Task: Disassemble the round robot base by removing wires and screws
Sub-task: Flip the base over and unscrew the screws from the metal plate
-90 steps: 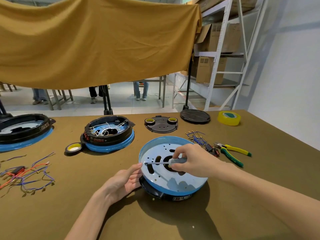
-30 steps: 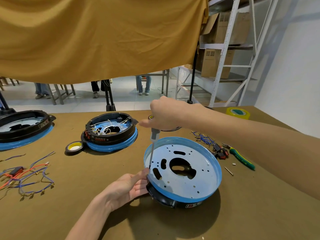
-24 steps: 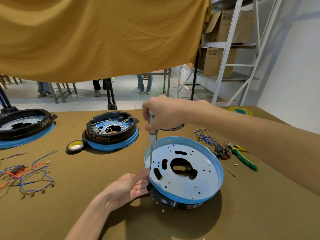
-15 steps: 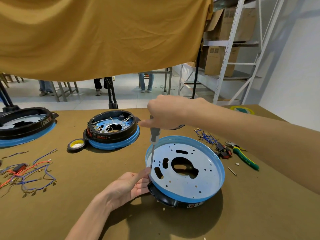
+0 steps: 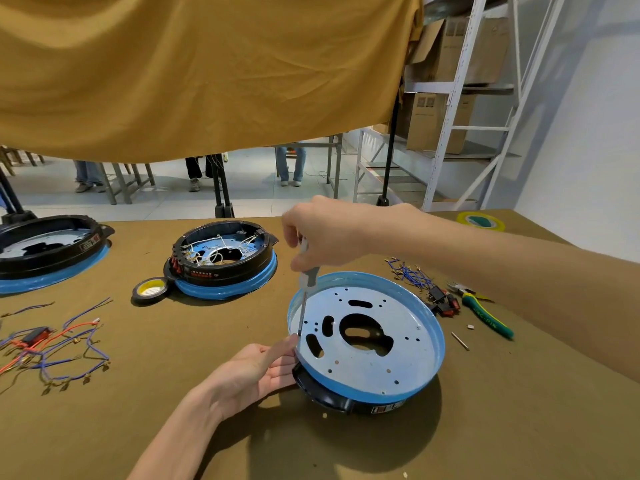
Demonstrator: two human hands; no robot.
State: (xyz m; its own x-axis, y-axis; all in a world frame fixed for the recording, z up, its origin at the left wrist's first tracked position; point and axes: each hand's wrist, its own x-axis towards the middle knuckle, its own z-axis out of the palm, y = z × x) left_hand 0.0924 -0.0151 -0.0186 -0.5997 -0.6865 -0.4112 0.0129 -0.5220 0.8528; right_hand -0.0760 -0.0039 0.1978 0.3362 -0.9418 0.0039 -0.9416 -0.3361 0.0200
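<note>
Right hand (image 5: 325,233) gripping grey-handled screwdriver (image 5: 307,282) upright, tip at left rim of round blue-rimmed metal robot base (image 5: 367,337), left hand (image 5: 256,372) fingers extended, steadying base edge

right hand (image 5: 329,233) gripping upright screwdriver (image 5: 306,282), left hand (image 5: 256,372) steadying round base (image 5: 408,341)

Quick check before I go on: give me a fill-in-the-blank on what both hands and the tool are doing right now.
1. The right hand grips a ____ upright.
2. Its tip meets the round base at the ____ edge of the plate.
3. The left hand steadies that base with ____ fingers.
4. The pliers lie to the ____ of the base.

Answers: screwdriver; left; straight; right
</note>
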